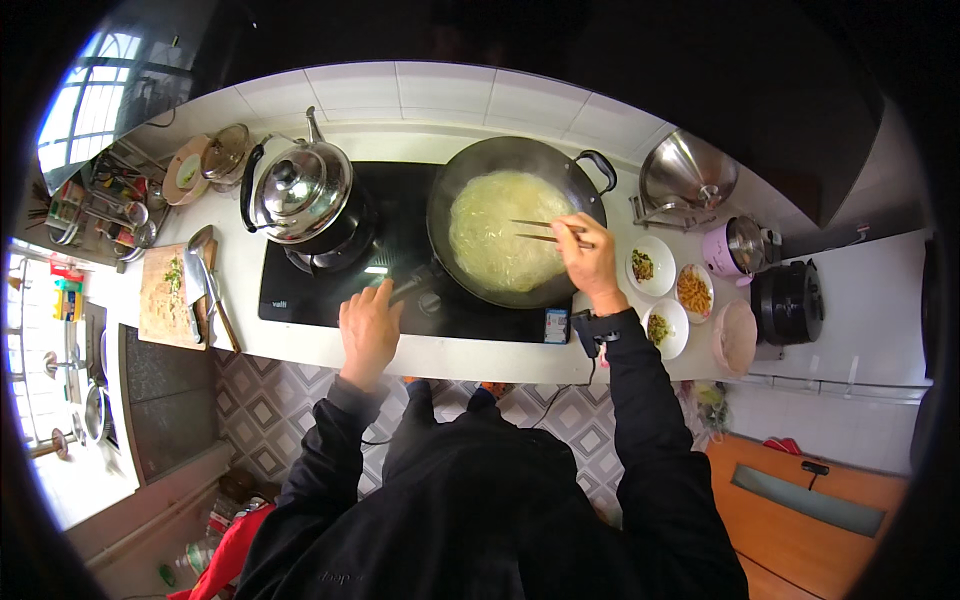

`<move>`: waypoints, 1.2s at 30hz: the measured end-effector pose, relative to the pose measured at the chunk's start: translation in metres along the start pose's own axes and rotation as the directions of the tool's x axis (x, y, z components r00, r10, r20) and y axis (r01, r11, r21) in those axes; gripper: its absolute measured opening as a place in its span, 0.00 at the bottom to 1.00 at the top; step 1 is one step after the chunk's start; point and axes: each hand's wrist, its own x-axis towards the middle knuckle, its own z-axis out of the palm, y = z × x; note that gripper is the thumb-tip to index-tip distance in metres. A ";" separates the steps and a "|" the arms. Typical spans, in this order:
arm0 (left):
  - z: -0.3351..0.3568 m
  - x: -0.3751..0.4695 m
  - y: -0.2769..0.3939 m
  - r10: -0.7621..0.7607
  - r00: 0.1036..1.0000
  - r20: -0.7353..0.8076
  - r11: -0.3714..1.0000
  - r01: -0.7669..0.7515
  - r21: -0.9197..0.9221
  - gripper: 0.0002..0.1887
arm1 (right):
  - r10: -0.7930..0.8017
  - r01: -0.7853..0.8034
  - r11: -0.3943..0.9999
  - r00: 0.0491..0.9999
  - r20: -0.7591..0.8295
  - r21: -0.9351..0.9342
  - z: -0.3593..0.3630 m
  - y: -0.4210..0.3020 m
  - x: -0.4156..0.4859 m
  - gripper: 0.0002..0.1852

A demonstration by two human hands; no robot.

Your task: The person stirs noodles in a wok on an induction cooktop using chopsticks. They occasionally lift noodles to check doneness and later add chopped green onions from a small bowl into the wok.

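My right hand [589, 259] grips a pair of chopsticks [534, 231], their tips pointing left over the wok [480, 154]. Pale noodles in bubbling, yellowish liquid [506, 217] fill the wok's middle, and light steam rises. My left hand [370, 328], fingers slightly spread and holding nothing, is over the front edge of the black glass cooktop [322, 289]. It is just short of the wok's dark long handle [412, 283]; whether the fingertips touch the handle or the glass I cannot tell.
A steel kettle [304, 191] stands on the left burner. Farther left, a cutting board [161, 300] bears a knife [194, 281], a ladle [214, 289] and chopped greens. Right of the wok are white bowls of chopped food [650, 266], a plate of brown strips [694, 292] and a pink bowl [735, 337].
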 end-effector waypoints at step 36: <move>-0.003 0.003 0.000 -0.024 0.999 0.026 1.000 0.024 -0.017 0.18 | 0.593 -0.560 0.720 0.803 0.055 0.410 -0.020 0.105 0.034 0.17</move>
